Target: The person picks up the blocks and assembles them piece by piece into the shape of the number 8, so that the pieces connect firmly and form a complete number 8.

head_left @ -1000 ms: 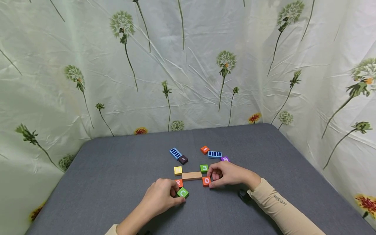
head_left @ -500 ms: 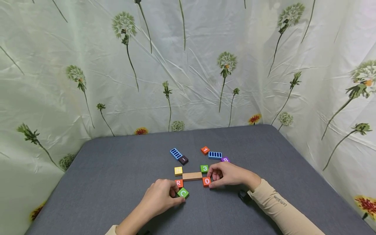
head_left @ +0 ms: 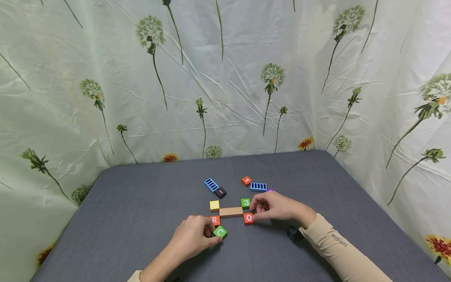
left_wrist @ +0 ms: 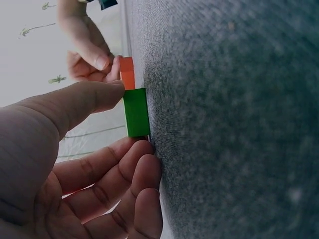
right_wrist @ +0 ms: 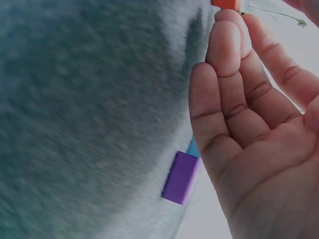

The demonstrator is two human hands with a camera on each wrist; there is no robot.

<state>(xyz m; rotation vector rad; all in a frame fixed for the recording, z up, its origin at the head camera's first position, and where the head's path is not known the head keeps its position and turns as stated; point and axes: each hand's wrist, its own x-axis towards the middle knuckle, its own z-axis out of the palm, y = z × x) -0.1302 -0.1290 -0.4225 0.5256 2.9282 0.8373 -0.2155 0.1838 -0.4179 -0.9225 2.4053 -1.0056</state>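
My left hand (head_left: 192,237) pinches a green block marked C (head_left: 220,232) between thumb and fingers; the left wrist view shows the thumb on one end and fingertips at the other. That block lies against a red block marked R (head_left: 215,220), partly covered by the fingers. A plain wooden plank (head_left: 231,212) runs between a yellow block (head_left: 214,205) and the R at its left end, and a green block marked 3 (head_left: 245,203) and a red block marked 0 (head_left: 248,219) at its right. My right hand (head_left: 278,207) is beside the 0, fingers loosely bent, thumb tip close to its right edge.
Farther back, a blue barred block (head_left: 211,185) meets a dark block (head_left: 220,192). A red block marked 1 (head_left: 246,180) and another blue barred block (head_left: 258,187) lie to their right, with a purple block (right_wrist: 182,178) mostly hidden behind the right hand. Patterned cloth (head_left: 232,78) hangs behind the table.
My right hand has shifted slightly right and up, its thumb coming off the corner of the 0 block, and it covers more of the purple block. The left hand keeps its pinch.
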